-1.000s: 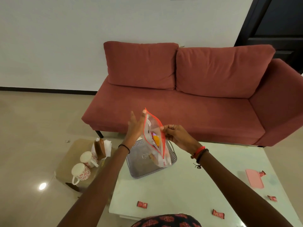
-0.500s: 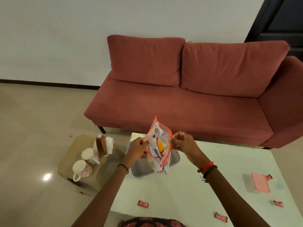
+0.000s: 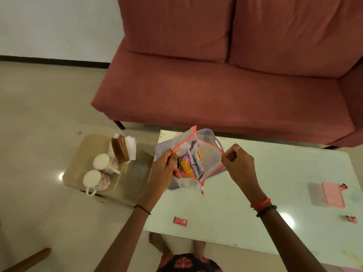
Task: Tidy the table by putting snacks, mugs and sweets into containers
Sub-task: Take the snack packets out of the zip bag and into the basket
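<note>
My left hand pinches one side of the zip pouch at its red rim. My right hand pinches the other side, and together they pull the mouth wide above the grey basket at the far left corner of the bench. The snack packets stand upright inside, leaning toward my left hand. Both holds are thin pinches on a slick edge. If either slips, I judge the mouth would fold and the packets could tip out past the basket. Pulling harder might strain the zip ends. A loose sweet lies near the bench's front edge, where my forearm could knock it to the floor.
</note>
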The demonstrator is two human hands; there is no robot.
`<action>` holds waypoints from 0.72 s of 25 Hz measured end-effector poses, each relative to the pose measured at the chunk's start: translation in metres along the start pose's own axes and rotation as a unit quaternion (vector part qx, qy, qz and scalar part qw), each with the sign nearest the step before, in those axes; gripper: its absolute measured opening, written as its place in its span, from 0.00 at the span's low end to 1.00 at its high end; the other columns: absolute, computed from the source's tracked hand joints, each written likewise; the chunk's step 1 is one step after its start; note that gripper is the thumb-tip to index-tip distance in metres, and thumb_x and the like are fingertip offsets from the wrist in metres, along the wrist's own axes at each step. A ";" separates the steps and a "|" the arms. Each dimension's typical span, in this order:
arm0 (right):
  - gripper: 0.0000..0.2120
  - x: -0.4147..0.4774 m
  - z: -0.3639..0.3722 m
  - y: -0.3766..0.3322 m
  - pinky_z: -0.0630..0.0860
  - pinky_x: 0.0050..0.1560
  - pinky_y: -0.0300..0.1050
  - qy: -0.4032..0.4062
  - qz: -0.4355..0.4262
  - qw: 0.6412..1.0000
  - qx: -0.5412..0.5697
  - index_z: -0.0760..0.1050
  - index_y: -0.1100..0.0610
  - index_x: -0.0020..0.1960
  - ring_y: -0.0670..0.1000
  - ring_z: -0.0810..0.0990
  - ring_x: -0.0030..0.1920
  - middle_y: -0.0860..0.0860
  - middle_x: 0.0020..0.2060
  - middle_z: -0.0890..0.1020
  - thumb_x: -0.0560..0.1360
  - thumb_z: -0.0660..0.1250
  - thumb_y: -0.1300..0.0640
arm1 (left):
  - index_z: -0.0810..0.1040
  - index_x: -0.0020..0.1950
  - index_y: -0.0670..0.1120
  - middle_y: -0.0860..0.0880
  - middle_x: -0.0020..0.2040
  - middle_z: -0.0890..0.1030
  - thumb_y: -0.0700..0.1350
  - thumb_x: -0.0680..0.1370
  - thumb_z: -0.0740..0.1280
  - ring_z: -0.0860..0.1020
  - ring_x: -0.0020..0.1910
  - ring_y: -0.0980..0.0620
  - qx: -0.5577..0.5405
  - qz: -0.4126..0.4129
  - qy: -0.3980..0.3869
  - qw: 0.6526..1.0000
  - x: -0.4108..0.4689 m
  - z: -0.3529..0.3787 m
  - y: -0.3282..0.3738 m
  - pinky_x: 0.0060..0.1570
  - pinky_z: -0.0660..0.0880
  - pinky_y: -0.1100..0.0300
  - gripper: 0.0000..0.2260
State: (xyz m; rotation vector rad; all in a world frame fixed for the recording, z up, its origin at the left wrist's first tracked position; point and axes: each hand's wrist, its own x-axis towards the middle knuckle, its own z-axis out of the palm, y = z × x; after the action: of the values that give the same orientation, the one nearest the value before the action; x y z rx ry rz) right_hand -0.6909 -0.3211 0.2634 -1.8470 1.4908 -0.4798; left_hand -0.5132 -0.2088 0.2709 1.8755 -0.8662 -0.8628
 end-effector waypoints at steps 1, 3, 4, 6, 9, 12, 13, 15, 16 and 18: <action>0.08 0.000 0.008 0.000 0.69 0.33 0.32 -0.007 -0.002 1.000 -0.007 0.71 0.55 0.38 0.48 0.75 0.33 0.48 0.32 0.77 0.73 0.68 0.63 | 0.74 0.46 0.42 0.51 0.29 0.72 0.47 0.80 0.59 0.74 0.26 0.61 0.002 0.006 0.014 1.000 0.002 0.003 -0.004 0.24 0.69 0.73 0.10; 0.06 -0.001 0.020 -0.003 0.73 0.37 0.34 -0.037 -0.001 0.999 -0.019 0.71 0.56 0.41 0.49 0.75 0.36 0.49 0.36 0.78 0.74 0.68 0.60 | 0.74 0.44 0.38 0.53 0.26 0.69 0.46 0.80 0.59 0.72 0.23 0.62 0.003 0.010 0.037 0.999 0.004 0.007 -0.010 0.23 0.65 0.73 0.12; 0.05 -0.001 0.025 -0.007 0.74 0.40 0.36 -0.045 0.002 0.999 -0.031 0.72 0.56 0.43 0.49 0.76 0.39 0.49 0.39 0.77 0.75 0.68 0.58 | 0.74 0.43 0.38 0.52 0.26 0.69 0.46 0.80 0.60 0.72 0.23 0.61 0.001 0.010 0.043 0.999 0.006 0.009 -0.014 0.22 0.64 0.73 0.12; 0.06 0.000 0.035 -0.015 0.71 0.39 0.33 -0.019 -0.019 0.998 -0.058 0.74 0.56 0.48 0.49 0.75 0.42 0.48 0.43 0.76 0.75 0.68 0.55 | 0.75 0.46 0.41 0.52 0.29 0.73 0.45 0.80 0.60 0.74 0.25 0.62 0.002 0.014 0.046 0.999 0.008 0.009 -0.023 0.22 0.67 0.74 0.09; 0.03 0.001 0.058 -0.037 0.67 0.35 0.28 -0.029 -0.111 0.991 -0.067 0.76 0.55 0.45 0.48 0.77 0.37 0.51 0.40 0.81 0.77 0.64 0.58 | 0.75 0.50 0.45 0.55 0.35 0.77 0.45 0.79 0.61 0.78 0.31 0.65 0.015 0.022 0.049 0.998 0.008 0.007 -0.031 0.27 0.71 0.77 0.05; 0.13 0.009 0.105 -0.050 0.73 0.55 0.43 -0.205 -0.172 0.949 -0.165 0.77 0.62 0.55 0.56 0.80 0.52 0.59 0.52 0.82 0.79 0.56 0.64 | 0.77 0.52 0.41 0.55 0.33 0.75 0.45 0.79 0.61 0.78 0.30 0.58 0.059 0.043 0.065 0.995 0.008 0.002 -0.034 0.29 0.69 0.80 0.10; 0.14 0.011 0.119 -0.052 0.70 0.59 0.44 -0.246 -0.175 0.934 -0.190 0.76 0.64 0.57 0.57 0.79 0.55 0.61 0.54 0.81 0.80 0.53 0.64 | 0.78 0.52 0.40 0.56 0.33 0.74 0.45 0.79 0.61 0.76 0.29 0.58 0.070 0.049 0.069 0.994 0.007 0.001 -0.034 0.29 0.68 0.80 0.11; 0.13 0.017 0.139 -0.053 0.72 0.57 0.45 -0.279 -0.184 0.912 -0.238 0.77 0.64 0.51 0.56 0.80 0.51 0.60 0.48 0.82 0.80 0.54 0.63 | 0.78 0.52 0.40 0.58 0.32 0.73 0.46 0.79 0.61 0.74 0.29 0.58 0.077 0.054 0.068 0.993 0.007 0.000 -0.035 0.29 0.67 0.81 0.11; 0.12 0.020 0.146 -0.051 0.74 0.55 0.46 -0.277 -0.175 0.909 -0.259 0.75 0.62 0.44 0.55 0.79 0.46 0.57 0.40 0.80 0.80 0.55 0.62 | 0.78 0.52 0.39 0.59 0.31 0.71 0.46 0.79 0.61 0.73 0.28 0.58 0.078 0.058 0.067 0.993 0.007 0.001 -0.035 0.28 0.67 0.82 0.12; 0.15 0.023 0.155 -0.047 0.78 0.47 0.47 -0.256 -0.147 0.902 -0.316 0.66 0.59 0.33 0.52 0.77 0.40 0.52 0.31 0.72 0.79 0.58 0.61 | 0.78 0.51 0.39 0.61 0.30 0.69 0.47 0.78 0.61 0.72 0.27 0.58 0.076 0.064 0.069 0.993 0.007 0.002 -0.037 0.29 0.67 0.80 0.12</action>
State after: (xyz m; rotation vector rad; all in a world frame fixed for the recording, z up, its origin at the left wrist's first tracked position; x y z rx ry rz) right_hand -0.5479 -0.2942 0.1880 -2.4633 1.0636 0.4042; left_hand -0.5027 -0.2014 0.2356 1.9608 -0.9782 -0.5956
